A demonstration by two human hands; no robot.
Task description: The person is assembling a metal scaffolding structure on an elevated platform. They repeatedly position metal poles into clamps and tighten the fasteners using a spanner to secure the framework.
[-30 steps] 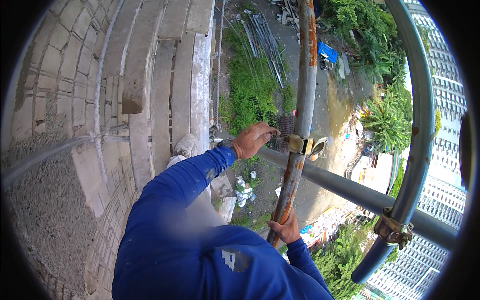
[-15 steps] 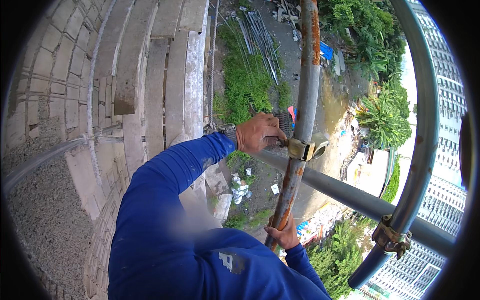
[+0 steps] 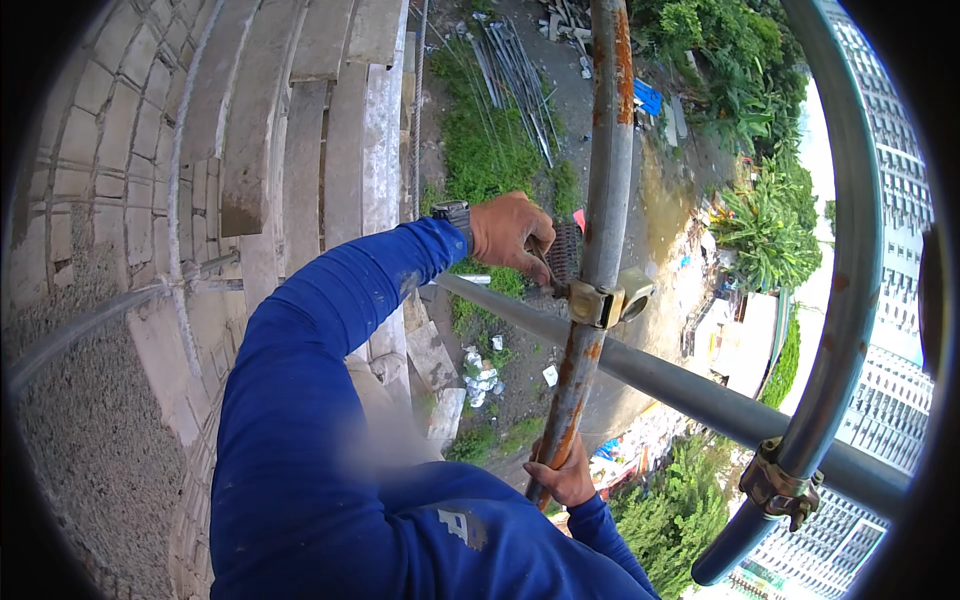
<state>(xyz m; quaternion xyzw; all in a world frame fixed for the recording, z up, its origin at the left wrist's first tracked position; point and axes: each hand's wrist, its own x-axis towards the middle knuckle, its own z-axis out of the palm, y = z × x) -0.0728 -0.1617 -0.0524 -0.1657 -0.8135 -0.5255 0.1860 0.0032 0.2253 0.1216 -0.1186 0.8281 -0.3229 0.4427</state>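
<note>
A rusty scaffold pipe (image 3: 605, 170) runs from the top edge down toward my body. A brassy pipe clamp (image 3: 595, 305) sits around it, where a grey pipe (image 3: 690, 390) crosses behind. My left hand (image 3: 512, 240), with a watch on its wrist, is closed beside the clamp. Thumb and fingers pinch a small dark metal piece that reaches the clamp's left side; its kind is hard to tell. Lower down, my right hand (image 3: 568, 475) wraps around the rusty pipe.
Wooden planks (image 3: 345, 150) and a block wall (image 3: 110, 140) lie left. A thick bent pipe (image 3: 850, 200) with another clamp (image 3: 780, 480) stands right. Far below are a heap of metal pipes (image 3: 515, 85), grass and scattered debris.
My left hand has turned and drawn slightly up from the clamp, baring more of the dark metal piece. My right hand keeps its grip. The view has shifted slightly.
</note>
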